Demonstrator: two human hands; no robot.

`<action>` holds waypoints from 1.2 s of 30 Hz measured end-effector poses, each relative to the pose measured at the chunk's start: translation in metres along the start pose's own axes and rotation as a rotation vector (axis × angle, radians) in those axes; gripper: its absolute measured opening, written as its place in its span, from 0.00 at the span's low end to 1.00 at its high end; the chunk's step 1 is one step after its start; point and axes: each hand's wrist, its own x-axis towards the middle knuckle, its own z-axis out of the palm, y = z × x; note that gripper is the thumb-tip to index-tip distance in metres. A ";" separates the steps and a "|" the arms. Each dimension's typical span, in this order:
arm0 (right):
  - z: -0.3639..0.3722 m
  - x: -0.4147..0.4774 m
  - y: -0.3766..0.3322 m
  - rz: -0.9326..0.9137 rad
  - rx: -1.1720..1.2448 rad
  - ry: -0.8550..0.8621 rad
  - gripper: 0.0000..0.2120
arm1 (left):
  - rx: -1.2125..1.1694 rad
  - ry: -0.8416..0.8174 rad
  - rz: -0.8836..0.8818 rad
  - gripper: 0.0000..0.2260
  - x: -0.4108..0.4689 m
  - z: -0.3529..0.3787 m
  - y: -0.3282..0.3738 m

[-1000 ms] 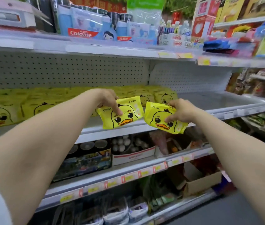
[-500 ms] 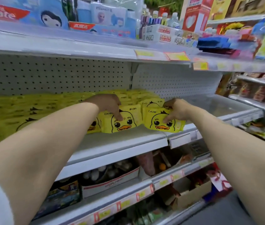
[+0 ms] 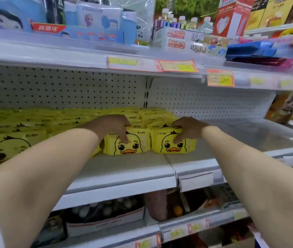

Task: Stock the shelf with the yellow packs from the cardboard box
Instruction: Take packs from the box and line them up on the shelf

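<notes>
- The left hand [image 3: 112,125] grips the left pack [image 3: 133,145], thumb on the front. Its fingers curl over the top, their tips hidden, and the forearm covers the pack's left end.
- The right hand [image 3: 189,127] clamps the right pack [image 3: 170,145] the same way.
- Both packs stand upright on the shelf [image 3: 124,169], just beside each other.
- The stocked rows [image 3: 34,122] behind and to the left are blurred and cut off at the left.

A shop aisle.
Pegboard-backed shelves [image 3: 120,183] carry packaged goods [image 3: 176,40], with yellow price tags [image 3: 178,66] clipped along their front edges.
</notes>
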 end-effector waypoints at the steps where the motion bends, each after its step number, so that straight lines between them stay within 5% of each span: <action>1: 0.001 0.004 0.002 -0.032 0.024 0.007 0.33 | -0.009 0.002 -0.009 0.40 0.003 0.000 0.002; 4: 0.007 0.019 0.010 -0.097 0.102 0.049 0.27 | -0.033 0.020 -0.034 0.38 0.009 0.002 0.004; 11: 0.011 0.040 0.020 -0.213 -0.001 0.135 0.33 | -0.161 0.119 -0.108 0.36 0.006 0.013 0.012; 20: 0.011 0.041 0.020 -0.315 0.034 0.161 0.29 | -0.105 0.393 -0.271 0.35 -0.010 0.034 0.030; 36: 0.013 -0.013 -0.139 -0.425 -0.032 0.148 0.31 | -0.308 0.526 -0.525 0.33 -0.153 0.040 -0.033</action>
